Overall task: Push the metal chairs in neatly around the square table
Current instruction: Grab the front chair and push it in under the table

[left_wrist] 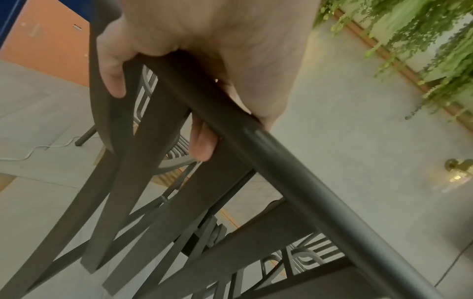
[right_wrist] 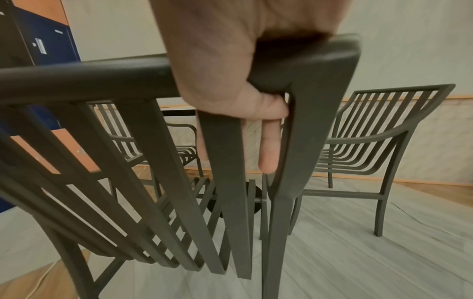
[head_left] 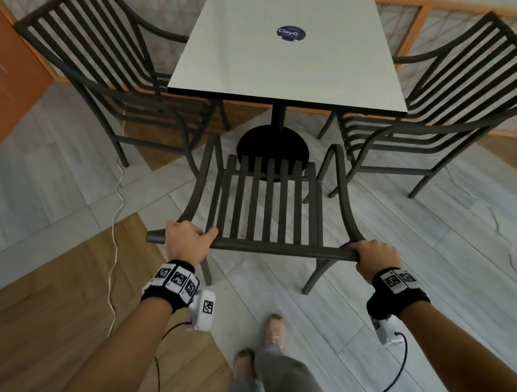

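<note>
Both hands, left point(head_left: 187, 240) and right point(head_left: 375, 258), grasp the top rail of the near chair point(head_left: 268, 206), standing short of the table point(head_left: 291, 50) edge, open floor between. Side chairs point(head_left: 105, 64) flank the table. Its sticker point(head_left: 291, 33) reads "ClayG".

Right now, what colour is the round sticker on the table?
Dark blue with white letters; the sticker shows best in the head view.

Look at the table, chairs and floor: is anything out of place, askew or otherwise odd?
The near chair, gripped by the left hand and right hand, stands clear of the square table, not pushed in. A loose white cable trails across the floor. Nothing looks spilled or damaged.
</note>
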Available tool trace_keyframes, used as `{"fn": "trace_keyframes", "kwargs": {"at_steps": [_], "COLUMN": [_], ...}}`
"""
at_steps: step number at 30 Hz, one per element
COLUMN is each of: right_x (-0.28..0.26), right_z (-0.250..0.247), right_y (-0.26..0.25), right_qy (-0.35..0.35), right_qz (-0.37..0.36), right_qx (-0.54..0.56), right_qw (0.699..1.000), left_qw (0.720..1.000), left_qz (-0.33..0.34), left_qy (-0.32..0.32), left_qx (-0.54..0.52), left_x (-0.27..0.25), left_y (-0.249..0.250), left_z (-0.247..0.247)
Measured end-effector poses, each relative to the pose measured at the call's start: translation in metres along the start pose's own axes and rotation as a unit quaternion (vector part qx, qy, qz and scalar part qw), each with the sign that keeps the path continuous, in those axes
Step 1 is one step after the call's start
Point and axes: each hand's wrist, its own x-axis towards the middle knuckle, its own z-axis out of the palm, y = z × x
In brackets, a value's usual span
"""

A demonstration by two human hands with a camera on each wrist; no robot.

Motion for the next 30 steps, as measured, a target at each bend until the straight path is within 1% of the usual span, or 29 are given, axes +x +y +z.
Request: {"fn": "trace_keyframes", "kwargs": {"at_steps": [3,7,14,18,21,24,27,30], "right_x": [0.027,0.061,0.115,0.145,0.163,0.179,0.191,0.2], "right_z": [-0.016,-0.034,-0.063,-0.075,-0.083,-0.089,-0.096,-0.1], "right_y": [0.001,0.002,0.008,0.013,0.015,0.015,0.013,0.011], "right_qy": [0.004,0.011,0.016,0.016,0.017,0.02,0.022,0.023], "right_qz": [-0.008,-0.015,-0.022,-0.024,-0.029,-0.03,-0.034,-0.038], "right_qx": [0.002,-0.006,-0.015,-0.01,-0.01,-0.008,-0.002,0.001], "right_qw": [1.0,1.0,1.0,1.0,0.999,0.999,0.999,0.999], "left_qw": [1.0,1.0,1.0,1.0,0.999,0.999,0.998,0.999], "left_qz": [0.01,0.009,0.021,-0.006,-0.002,-0.021,-0.033,-0.029], "left_qy": [0.006,-0.012,-0.021,-0.016,-0.02,-0.019,-0.018,-0.017], "left_qx": [-0.005,-0.012,-0.01,-0.026,-0.027,-0.038,-0.042,-0.034], "left_x": [0.032,0.078,0.135,0.158,0.169,0.181,0.194,0.206], "left_y": [0.01,0.024,0.062,0.074,0.088,0.098,0.101,0.1], "left_z": [0.004,0.004,0.007,0.012,0.01,0.009,0.009,0.011]}}
